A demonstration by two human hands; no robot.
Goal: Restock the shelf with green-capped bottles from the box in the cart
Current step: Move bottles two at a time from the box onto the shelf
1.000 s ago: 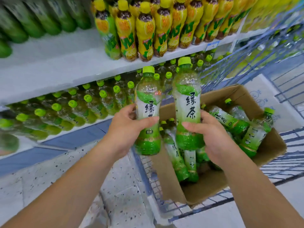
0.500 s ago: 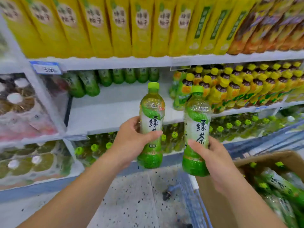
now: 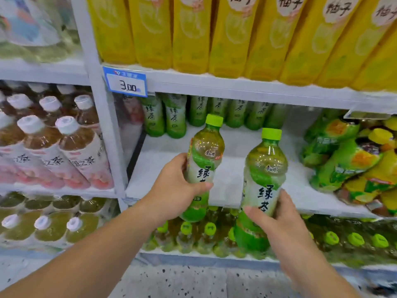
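Gripping 绿茶 bottles (image 3: 265,168), price tag (image 3: 125,84) (3.00)

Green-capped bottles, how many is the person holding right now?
2. The left bottle is in the left hand, the right bottle in the right hand, both roughly upright before the middle shelf. Neither hand seems to hide another.

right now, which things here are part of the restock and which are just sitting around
Job: left bottle in left hand; right bottle in right hand; shelf; green tea row at its back.
Not the job: yellow cartons above; white-capped bottles left; yellow-capped bottles right; price tag.
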